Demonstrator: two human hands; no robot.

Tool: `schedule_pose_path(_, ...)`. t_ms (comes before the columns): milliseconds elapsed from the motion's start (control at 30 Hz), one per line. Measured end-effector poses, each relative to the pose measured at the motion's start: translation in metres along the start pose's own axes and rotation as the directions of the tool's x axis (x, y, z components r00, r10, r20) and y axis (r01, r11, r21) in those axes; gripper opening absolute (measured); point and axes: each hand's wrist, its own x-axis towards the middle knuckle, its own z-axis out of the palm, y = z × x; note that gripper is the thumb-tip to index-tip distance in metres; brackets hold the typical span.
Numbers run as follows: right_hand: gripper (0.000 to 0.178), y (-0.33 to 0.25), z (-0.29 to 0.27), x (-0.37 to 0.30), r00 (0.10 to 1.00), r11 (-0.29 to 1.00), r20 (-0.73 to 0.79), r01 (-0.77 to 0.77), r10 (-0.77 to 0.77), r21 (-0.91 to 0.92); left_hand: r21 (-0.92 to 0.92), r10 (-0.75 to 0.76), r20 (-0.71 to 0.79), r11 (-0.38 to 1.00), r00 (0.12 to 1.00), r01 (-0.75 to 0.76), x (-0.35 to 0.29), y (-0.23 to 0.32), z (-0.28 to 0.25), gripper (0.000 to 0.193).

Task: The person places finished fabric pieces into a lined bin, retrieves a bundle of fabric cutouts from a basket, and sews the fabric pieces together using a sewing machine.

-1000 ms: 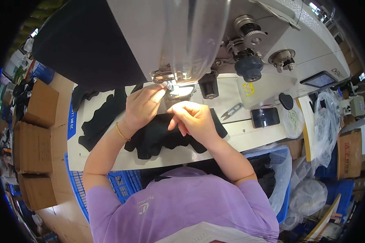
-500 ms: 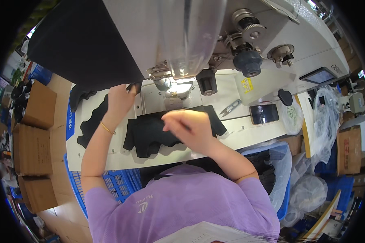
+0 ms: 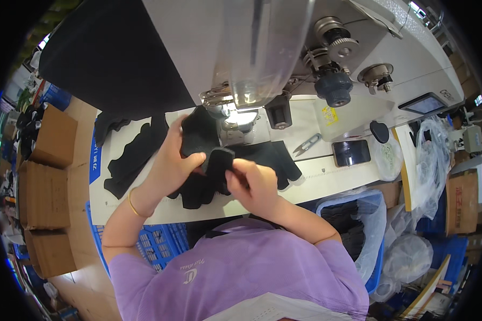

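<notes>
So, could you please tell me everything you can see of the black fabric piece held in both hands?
The black fabric piece looks soft, knitted and matte, like a glove part. It is lifted off the white table, folded over between the hands just below the sewing machine. The left hand grips its left side; the right hand pinches its lower right edge. More black pieces lie beneath it.

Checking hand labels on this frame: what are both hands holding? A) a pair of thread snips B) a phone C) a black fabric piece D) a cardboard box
C: the left hand and right hand both grip a black fabric piece just in front of the sewing machine; the thread snips and the phone lie untouched on the table.
</notes>
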Motion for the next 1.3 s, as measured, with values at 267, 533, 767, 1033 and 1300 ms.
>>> schedule_pose_path(267,0.013,0.009,-0.008,0.033,0.769,0.669,0.194,-0.63,0.609,0.394,0.039,0.003,0.098,0.999,0.995,-0.007,0.039,0.019,0.005,0.022)
schedule_pose_path(533,0.023,0.013,-0.006,0.043,0.73,0.61,0.154,-0.651,0.665,0.452,-0.101,-0.013,-0.051,0.995,0.999,0.008,0.053,0.01,0.013,0.017)
schedule_pose_path(767,0.02,0.009,-0.009,0.048,0.741,0.616,0.181,-0.647,0.647,0.449,0.007,0.013,-0.121,1.0,0.993,-0.012,0.056,0.011,0.014,0.018)
schedule_pose_path(1033,0.016,-0.003,-0.032,0.016,0.739,0.691,0.306,-0.671,0.6,0.268,0.768,0.867,-0.031,0.339,0.497,-0.543,0.007,-0.021,0.022,0.023)
schedule_pose_path(1300,0.026,0.001,-0.025,0.038,0.757,0.66,0.334,-0.654,0.562,0.37,0.828,0.906,0.281,-0.062,0.316,-0.558,0.015,-0.031,0.027,0.029)
